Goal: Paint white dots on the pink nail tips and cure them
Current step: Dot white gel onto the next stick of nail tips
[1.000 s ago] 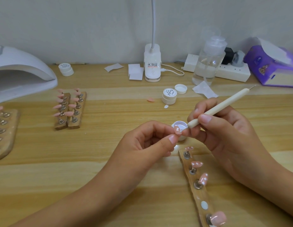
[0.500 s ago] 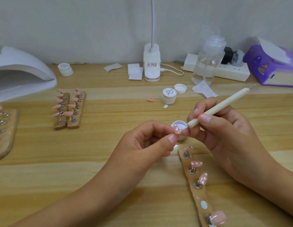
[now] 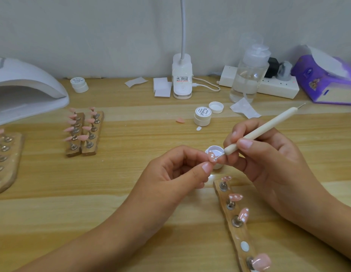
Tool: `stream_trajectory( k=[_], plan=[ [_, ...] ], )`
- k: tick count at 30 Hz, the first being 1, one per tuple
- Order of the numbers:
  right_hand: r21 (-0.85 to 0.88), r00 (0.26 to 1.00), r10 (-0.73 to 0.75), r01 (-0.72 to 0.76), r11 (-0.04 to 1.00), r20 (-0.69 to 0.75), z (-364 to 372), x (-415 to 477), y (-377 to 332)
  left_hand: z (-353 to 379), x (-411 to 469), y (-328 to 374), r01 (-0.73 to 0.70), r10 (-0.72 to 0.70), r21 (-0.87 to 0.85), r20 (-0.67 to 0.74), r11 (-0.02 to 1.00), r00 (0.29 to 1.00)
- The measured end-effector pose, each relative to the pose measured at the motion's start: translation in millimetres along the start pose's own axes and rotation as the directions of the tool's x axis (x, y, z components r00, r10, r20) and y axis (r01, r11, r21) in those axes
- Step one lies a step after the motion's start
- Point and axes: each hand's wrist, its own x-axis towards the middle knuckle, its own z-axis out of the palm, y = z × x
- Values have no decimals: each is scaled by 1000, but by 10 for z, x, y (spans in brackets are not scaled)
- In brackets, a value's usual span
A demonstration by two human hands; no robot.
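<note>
**A:** Far left, you've parked the curing lamp (image 3: 23,89) with its mouth turned toward you. My guess is that's so a finished stand can slide straight in.

**B:** Just right of it, the pair of wooden stands (image 3: 92,148) carries the plain pink tips (image 3: 72,128), well apart from your work. That looks like your queue, kept out of reach of wet gel.

**A:** Your left hand (image 3: 174,173) is at the middle, near you. Thumb and forefinger are pinched on the one pink nail tip (image 3: 212,158), which is lifted off the table with its face up and already has a few white dots. Holding it by the edges probably lets you turn it toward the tool without smearing.

**B:** You hold it right over the open pot of white gel (image 3: 214,149), so a reload is only a small dip away.

**A:** Below that, near you, the long stand (image 3: 239,235) runs toward you. Three dotted tips (image 3: 235,197) sit at its far end, there's a bare white pad further down, and a plain tip (image 3: 261,262) is at the near end. I'd say the bare pad is the home of the tip in your fingers.

**B:** Furthest right, your right hand (image 3: 272,163) grips the dotting tool (image 3: 265,127) like a pen, fingers closed low on the shaft. The metal ball touches the tip's face. A low grip should steady it, and your two hands meet at the fingertips, which braces both.

**A:** So you're partway through dotting, and nothing has been cured yet.
</note>
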Motion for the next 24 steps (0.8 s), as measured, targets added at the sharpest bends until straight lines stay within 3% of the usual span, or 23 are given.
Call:
stream_trajectory(
  k=[24],
  plan=[
    [8, 1000, 10, -10, 1000, 8, 2, 10, -2, 5, -9, 17, 7, -7, -9, -5, 1000, 1000]
  ],
)
